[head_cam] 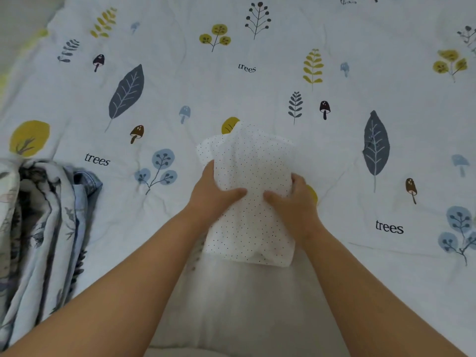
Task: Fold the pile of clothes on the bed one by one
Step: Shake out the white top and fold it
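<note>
A white garment with small black dots (251,161) lies folded into a narrow bundle in the middle of the bed. My left hand (215,195) grips its left side, thumb on top. On its right side my right hand (293,202) holds it the same way, fingers wrapped round the edge. The bundle's near end (247,243) hangs over between my forearms. A pile of clothes (38,228) in pale blue, white and dark prints sits at the left edge of the view, apart from both hands.
The bed is covered by a white quilt (257,73) printed with leaves, mushrooms and the word "trees". A plain white strip of bedding (231,305) runs along the near edge. The floor (20,19) shows at the far left corner.
</note>
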The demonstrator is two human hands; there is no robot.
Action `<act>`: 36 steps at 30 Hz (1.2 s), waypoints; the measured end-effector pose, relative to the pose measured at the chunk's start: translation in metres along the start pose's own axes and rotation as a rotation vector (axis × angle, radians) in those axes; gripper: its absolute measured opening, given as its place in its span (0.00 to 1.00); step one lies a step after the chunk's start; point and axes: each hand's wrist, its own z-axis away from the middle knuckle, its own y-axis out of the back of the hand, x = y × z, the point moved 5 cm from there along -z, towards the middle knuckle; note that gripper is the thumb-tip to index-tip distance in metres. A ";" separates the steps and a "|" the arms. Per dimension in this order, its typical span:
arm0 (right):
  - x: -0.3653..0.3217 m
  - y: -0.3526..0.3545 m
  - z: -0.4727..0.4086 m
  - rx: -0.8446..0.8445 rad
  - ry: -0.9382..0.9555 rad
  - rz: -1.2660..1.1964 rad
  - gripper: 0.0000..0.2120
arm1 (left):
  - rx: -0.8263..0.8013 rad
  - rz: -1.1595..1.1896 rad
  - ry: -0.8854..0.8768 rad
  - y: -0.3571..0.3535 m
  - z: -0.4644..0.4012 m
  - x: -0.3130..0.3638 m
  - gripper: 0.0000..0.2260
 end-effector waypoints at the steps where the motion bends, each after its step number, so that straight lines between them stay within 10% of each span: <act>1: -0.002 -0.001 0.003 -0.023 -0.004 -0.014 0.27 | -0.014 0.026 0.006 0.000 0.003 0.000 0.30; 22: -0.162 0.051 0.178 -0.037 0.308 -0.063 0.12 | 0.065 0.260 -0.076 0.123 0.179 0.110 0.21; 36: -0.295 -0.072 0.302 -0.299 0.444 -0.161 0.13 | 0.242 0.195 -0.091 0.334 0.296 0.130 0.23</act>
